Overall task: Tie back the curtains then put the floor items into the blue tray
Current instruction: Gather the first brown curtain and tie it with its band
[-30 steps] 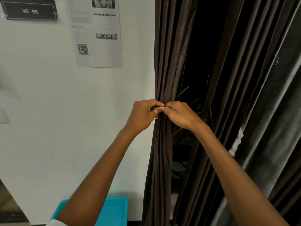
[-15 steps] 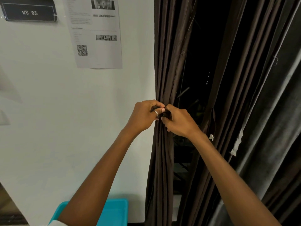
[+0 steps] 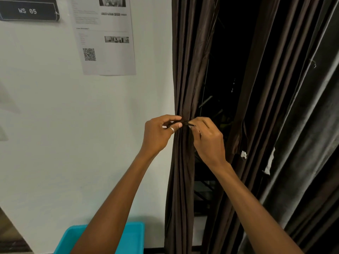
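A dark brown curtain (image 3: 185, 74) hangs bunched in narrow folds beside the white wall. A thin dark tie (image 3: 185, 123) runs across it at mid height. My left hand (image 3: 159, 133), a ring on its thumb, pinches the tie's left end. My right hand (image 3: 208, 139) pinches the right end, and the two hands nearly touch in front of the folds. A second, wider curtain (image 3: 286, 99) hangs loose to the right. The blue tray (image 3: 134, 239) sits on the floor at the wall's foot, partly hidden by my left forearm. No floor items show.
A printed sheet with a QR code (image 3: 105, 36) and a black sign reading WS 05 (image 3: 27, 11) are fixed to the white wall (image 3: 64, 134). A dark gap (image 3: 225, 70) opens between the two curtains, with dim frames behind it.
My hands have drawn slightly apart along the tie, the right one turning so its fingers point left. The view has shifted up a little.
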The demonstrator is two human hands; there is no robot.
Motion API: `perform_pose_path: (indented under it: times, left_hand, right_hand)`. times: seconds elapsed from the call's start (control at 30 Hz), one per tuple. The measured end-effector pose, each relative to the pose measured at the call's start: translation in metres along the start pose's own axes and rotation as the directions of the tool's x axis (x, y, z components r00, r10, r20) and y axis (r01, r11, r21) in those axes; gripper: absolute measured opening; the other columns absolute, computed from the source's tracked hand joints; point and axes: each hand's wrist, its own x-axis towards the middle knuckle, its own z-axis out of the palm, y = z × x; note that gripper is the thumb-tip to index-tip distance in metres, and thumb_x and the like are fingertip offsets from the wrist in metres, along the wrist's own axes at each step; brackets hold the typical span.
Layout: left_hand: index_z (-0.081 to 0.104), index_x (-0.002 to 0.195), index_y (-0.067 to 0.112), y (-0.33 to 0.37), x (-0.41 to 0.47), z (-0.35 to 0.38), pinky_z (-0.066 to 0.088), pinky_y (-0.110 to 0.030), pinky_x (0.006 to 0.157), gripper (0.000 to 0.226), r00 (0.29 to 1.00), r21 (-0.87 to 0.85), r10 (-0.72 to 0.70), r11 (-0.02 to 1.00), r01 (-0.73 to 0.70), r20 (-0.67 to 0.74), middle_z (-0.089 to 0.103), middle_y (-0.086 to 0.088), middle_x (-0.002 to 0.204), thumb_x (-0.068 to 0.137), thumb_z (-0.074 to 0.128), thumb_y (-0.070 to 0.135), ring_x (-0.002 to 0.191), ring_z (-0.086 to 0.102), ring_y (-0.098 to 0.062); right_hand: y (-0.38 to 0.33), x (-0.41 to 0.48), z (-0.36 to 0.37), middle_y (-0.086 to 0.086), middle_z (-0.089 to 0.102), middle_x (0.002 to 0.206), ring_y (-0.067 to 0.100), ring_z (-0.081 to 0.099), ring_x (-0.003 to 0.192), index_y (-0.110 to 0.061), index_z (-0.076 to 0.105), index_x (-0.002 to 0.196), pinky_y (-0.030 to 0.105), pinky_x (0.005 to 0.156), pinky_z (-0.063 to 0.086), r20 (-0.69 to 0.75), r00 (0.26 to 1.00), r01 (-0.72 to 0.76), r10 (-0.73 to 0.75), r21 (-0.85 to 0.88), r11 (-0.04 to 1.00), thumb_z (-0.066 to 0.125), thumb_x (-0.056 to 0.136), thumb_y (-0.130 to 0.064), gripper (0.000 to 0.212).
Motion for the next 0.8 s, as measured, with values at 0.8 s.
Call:
perform_pose_path:
  times: [0.8]
  left_hand:
    - [0.081,0.104,0.016,-0.011,0.006,-0.015,0.058,-0.016,0.083,0.019,0.984,-0.083,-0.166,0.984,0.161,-0.061,0.077,0.01,0.09,0.085,0.081,0.012,0.082,0.074,-0.005]
  right_hand:
    - [0.024,0.019,-0.015,0.0,0.077,0.085,0.013,0.075,0.082,-0.012,0.079,0.095,0.034,0.086,0.063,0.24,0.747,-0.653,0.62,0.438,0.617,0.076,0.09,-0.007,0.008]
